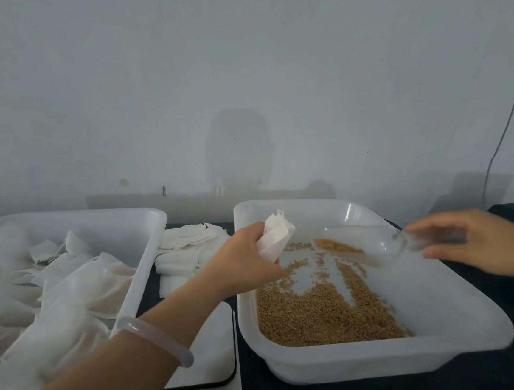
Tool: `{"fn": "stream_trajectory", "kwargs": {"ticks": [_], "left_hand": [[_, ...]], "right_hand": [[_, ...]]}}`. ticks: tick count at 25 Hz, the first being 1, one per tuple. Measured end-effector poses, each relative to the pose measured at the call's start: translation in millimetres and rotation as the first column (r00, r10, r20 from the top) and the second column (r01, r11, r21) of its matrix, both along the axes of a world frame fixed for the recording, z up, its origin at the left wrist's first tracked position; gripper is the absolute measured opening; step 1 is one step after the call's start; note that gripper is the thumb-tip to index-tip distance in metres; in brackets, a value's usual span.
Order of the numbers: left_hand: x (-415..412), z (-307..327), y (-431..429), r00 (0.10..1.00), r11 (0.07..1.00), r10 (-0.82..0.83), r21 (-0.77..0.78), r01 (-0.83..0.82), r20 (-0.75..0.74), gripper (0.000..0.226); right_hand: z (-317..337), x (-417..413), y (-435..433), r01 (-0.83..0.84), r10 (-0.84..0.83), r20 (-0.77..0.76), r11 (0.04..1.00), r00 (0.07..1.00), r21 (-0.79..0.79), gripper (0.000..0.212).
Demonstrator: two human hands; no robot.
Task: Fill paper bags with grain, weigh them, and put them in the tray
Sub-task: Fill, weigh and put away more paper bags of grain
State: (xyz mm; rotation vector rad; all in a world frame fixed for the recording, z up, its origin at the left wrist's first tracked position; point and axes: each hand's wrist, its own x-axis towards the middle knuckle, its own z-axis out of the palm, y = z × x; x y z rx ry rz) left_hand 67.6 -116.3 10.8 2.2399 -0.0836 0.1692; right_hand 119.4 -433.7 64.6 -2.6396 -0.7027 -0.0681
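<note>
My left hand (245, 259) grips a white paper bag (276, 236), held mouth-up over the left edge of the grain tray (446, 318). Brown grain (319, 313) covers the near part of that tray's floor. My right hand (483, 242), blurred, holds a clear plastic scoop (362, 244) by its handle; the scoop lies low over the tray with some grain in it, its open end pointing toward the bag. A white scale (208, 361) sits under my left forearm. The left tray (143, 254) holds several white bags (71, 292).
A stack of flat empty paper bags (189, 247) lies on the dark tabletop between the two trays. A pale wall stands close behind. A thin cable (505, 129) hangs down the wall at the right.
</note>
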Motion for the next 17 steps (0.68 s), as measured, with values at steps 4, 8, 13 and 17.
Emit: {"fn": "stream_trajectory", "kwargs": {"ticks": [4,8,13,17], "left_hand": [[10,-8,-9,1.000,0.996,0.016,0.085,-0.018,0.020,0.027],[10,-15,-14,0.998,0.995,0.006,0.099,-0.012,0.061,0.032],[8,-20,-16,0.995,0.998,-0.001,0.061,-0.005,0.101,0.066],[9,-23,-19,0.988,0.997,-0.065,0.049,0.059,0.143,0.070]], "right_hand": [[35,5,2,-0.041,0.039,0.069,0.999,0.997,0.028,0.038],[49,10,12,-0.065,0.063,0.100,0.998,0.993,0.014,0.036],[51,13,15,-0.074,0.074,0.078,0.997,0.994,-0.005,0.035],[47,15,11,-0.077,0.078,0.038,0.997,0.996,-0.022,0.035]]}}
